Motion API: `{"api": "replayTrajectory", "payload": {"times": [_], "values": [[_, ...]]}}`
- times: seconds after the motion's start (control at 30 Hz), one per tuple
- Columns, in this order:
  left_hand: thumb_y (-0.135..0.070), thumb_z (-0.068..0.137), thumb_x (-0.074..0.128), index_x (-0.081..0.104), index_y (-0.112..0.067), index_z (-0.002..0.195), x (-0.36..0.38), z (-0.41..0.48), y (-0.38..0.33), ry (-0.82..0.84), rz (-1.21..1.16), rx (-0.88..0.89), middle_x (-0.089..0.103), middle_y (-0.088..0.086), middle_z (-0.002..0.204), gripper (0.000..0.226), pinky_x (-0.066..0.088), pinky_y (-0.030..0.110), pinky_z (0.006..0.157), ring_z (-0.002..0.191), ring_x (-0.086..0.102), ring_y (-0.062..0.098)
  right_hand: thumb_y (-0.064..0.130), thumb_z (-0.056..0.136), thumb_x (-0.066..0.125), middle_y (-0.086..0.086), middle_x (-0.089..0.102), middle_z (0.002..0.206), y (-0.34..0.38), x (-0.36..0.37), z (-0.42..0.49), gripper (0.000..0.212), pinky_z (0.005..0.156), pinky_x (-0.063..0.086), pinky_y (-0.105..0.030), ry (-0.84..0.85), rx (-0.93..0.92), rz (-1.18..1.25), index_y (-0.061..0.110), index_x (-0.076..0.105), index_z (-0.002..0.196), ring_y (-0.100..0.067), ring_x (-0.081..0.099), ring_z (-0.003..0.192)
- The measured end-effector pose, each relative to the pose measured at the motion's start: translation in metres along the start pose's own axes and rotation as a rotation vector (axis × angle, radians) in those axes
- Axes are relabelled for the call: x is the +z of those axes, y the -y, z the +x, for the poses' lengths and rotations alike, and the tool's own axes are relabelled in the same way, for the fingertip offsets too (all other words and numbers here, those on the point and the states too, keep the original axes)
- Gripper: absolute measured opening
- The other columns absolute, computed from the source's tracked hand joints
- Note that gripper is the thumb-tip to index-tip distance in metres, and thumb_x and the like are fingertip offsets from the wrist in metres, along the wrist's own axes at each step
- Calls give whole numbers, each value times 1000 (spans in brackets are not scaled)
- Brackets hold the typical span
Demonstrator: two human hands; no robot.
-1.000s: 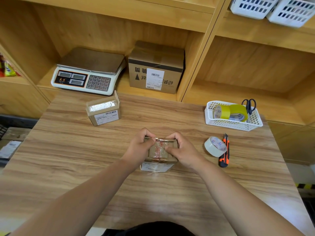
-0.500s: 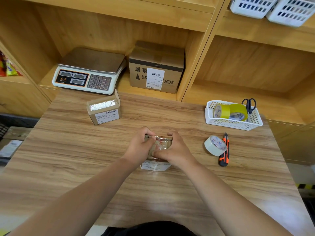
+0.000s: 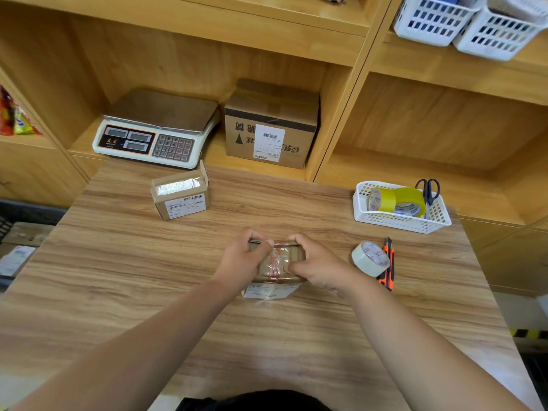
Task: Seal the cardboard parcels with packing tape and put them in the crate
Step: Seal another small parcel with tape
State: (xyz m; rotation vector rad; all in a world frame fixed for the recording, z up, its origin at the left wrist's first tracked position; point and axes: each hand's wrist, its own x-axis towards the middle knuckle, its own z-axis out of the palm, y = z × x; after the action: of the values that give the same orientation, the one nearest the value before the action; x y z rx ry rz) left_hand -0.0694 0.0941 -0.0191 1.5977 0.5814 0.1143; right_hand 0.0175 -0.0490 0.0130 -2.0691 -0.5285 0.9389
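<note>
A small cardboard parcel [image 3: 275, 264] with shiny tape across its top lies in the middle of the wooden table [image 3: 148, 277]. My left hand [image 3: 241, 259] grips its left side, fingers curled over the far edge. My right hand [image 3: 317, 265] holds its right side, thumb pressing on the taped top. A second small parcel [image 3: 181, 194] with one end flap up stands at the back left of the table. A roll of clear packing tape [image 3: 370, 258] lies to the right of my right hand. Neither hand touches it.
An orange utility knife [image 3: 387, 266] lies beside the tape roll. A white basket [image 3: 400, 223] holds yellow tape rolls and scissors at the back right. On the shelf behind stand a weighing scale [image 3: 154, 129] and a larger labelled box [image 3: 271, 126]. White baskets [image 3: 462, 22] sit top right.
My right hand slid left across the top of the parcel and then a little back to the right, pressing the tape. The left hand and the parcel stayed in place.
</note>
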Motion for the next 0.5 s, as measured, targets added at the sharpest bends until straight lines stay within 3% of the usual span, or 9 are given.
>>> {"api": "replayTrajectory", "payload": {"times": [0.1, 0.17, 0.27, 0.4, 0.5], "values": [[-31, 85, 69, 57, -23, 84, 1, 1, -7, -30, 122, 95, 46, -1, 55, 15, 32, 24, 49, 48, 37, 12, 3, 81, 64, 5, 58, 80, -2, 2, 0, 30, 54, 41, -18, -117, -59, -13, 29, 56, 95, -6, 51, 62], [-26, 83, 72, 57, -25, 80, 0, 2, -9, -64, 167, 185, 57, -1, 73, 16, 40, 21, 62, 63, 48, 10, 5, 80, 67, 6, 60, 83, -4, 3, 3, 29, 61, 43, -19, -224, -141, -31, 31, 54, 82, -5, 53, 69], [-12, 80, 75, 55, -27, 74, 1, 5, -2, -46, 187, 306, 60, -8, 90, 25, 39, 5, 78, 89, 57, -1, 3, 78, 69, 3, 65, 93, -14, 11, 5, 37, 76, 44, -23, -335, -242, -95, 34, 51, 75, -10, 58, 85], [-4, 75, 77, 56, -23, 69, 3, 1, 33, 40, 257, 426, 61, -9, 90, 29, 42, 20, 95, 101, 59, 0, -7, 71, 69, -1, 62, 93, -44, 30, 0, 26, 79, 44, -21, -405, -336, -182, 17, 59, 75, -15, 58, 87], [-4, 70, 79, 58, -17, 69, 4, -5, 66, 87, 363, 437, 58, -16, 94, 25, 23, 28, 115, 105, 56, -8, -9, 67, 68, -2, 60, 98, -69, 43, -4, 19, 79, 38, -6, -386, -354, -263, 6, 60, 74, -11, 57, 92]]}}
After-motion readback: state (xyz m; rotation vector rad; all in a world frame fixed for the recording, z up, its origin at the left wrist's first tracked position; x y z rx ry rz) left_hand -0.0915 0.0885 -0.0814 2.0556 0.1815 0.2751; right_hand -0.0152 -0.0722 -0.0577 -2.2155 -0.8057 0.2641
